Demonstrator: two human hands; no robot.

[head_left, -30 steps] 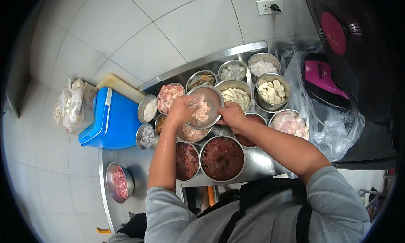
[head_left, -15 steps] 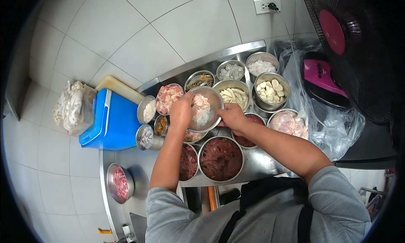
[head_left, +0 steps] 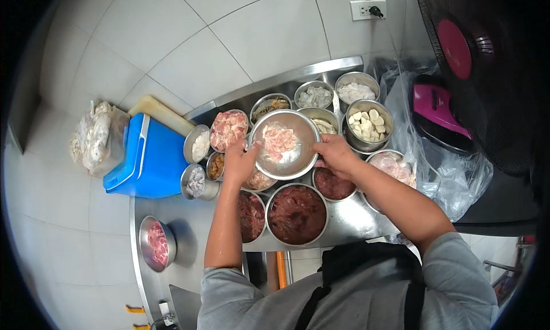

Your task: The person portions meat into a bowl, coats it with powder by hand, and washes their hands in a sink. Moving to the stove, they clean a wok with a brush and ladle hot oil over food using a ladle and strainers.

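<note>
A round metal bowl (head_left: 305,168) with pale pink meat (head_left: 279,141) in it is held up over the containers. My left hand (head_left: 240,161) grips its left side, and my right hand (head_left: 334,153) grips its right rim. Beneath the bowl, partly hidden, is a container of light minced meat (head_left: 259,181). Two containers of dark red meat, one large (head_left: 297,214) and one smaller (head_left: 334,184), stand nearer my body. Pale sliced strips (head_left: 325,125) show partly behind the bowl's right edge.
Containers of sliced white rounds (head_left: 367,125), pink meat (head_left: 229,129) and shrimp-like pieces (head_left: 314,98) stand around. At left are a blue cooler (head_left: 152,161) and a bowl of red meat (head_left: 157,244). A fan (head_left: 455,49) and plastic bags (head_left: 458,181) are at right.
My left hand has come out of the bowl to its left side. The bowl has shifted slightly right and nearer the camera, with the meat now fully in view.
</note>
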